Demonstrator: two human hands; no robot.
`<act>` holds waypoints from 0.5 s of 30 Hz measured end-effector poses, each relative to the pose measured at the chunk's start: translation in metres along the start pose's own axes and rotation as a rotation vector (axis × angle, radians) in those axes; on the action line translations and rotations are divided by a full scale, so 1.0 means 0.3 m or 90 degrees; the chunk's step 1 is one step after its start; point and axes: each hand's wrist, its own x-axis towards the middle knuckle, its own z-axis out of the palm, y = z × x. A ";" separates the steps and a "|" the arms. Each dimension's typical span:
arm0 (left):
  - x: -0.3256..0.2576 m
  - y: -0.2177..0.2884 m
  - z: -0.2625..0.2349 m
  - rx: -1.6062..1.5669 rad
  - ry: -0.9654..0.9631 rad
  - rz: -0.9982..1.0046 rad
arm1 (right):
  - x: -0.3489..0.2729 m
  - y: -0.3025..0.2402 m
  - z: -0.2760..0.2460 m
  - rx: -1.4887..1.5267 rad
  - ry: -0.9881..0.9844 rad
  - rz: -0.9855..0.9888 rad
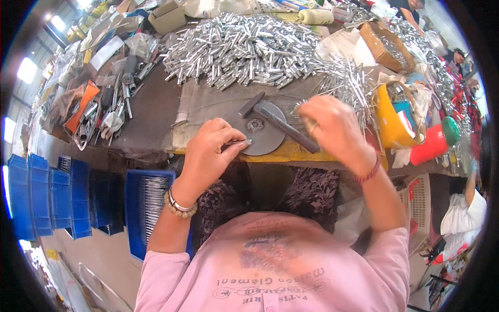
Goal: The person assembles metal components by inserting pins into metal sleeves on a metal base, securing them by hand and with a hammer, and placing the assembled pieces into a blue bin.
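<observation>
A: What's closest to the wearer?
B: A pink shirt (270, 270), then patterned trousers (312, 190) below the table edge. Beside the left forearm is a blue bin (133, 208) with metal rods (156, 200) lying in it.
A: And the hands?
B: They're well apart from each other. The left hand (208, 148) has thumb and fingers pinched together on a small metal piece (248, 141), just over the near left edge of a grey disc (265, 145).
A: The right one?
B: The right hand (332, 125) is raised beyond the disc's right side, its fingers bent. It's blurred, so I can't tell whether it holds anything.
A: Is anything on the disc?
B: A hammer (286, 126) lies across it, head on the far left, handle running toward the near right and past the rim.
A: What's to the right?
B: A yellow tub (389, 127), with a red container (429, 149) just beside it.
A: Further back?
B: A wide heap of short silver tubes (244, 49), with thinner rods (348, 86) to its right, behind the right hand. Past those stands an open cardboard box (373, 44).
A: Anyone else?
B: Another person (457, 58), far off at the upper right.
</observation>
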 end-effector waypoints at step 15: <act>-0.019 -0.002 0.016 -0.050 0.010 -0.047 | -0.020 -0.229 0.125 0.079 0.009 0.029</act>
